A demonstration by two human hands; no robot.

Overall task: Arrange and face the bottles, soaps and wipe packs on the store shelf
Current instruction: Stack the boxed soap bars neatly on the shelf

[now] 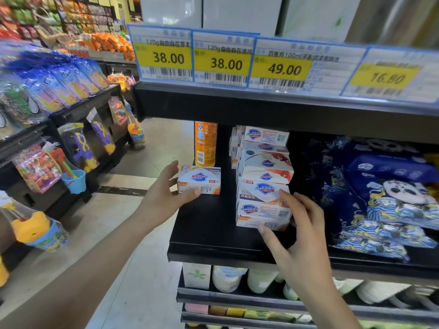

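Observation:
My left hand (166, 198) grips a white soap box (199, 180) with a blue shield logo, held upside down above the left part of the black shelf (209, 231). My right hand (298, 224) rests its fingers against the lower boxes of a tall stack of soap boxes (263, 181) in the shelf's middle. An orange bottle (205, 143) stands upright behind the held box. Dark blue wipe packs (384, 193) with panda prints lie piled on the shelf's right side.
Price tags (225, 59) line the shelf edge above. Lower shelves hold white and pale green bottles (237, 279). Across the tiled aisle (133, 269) on the left stand toy racks (71, 148) with hanging packs and small buckets.

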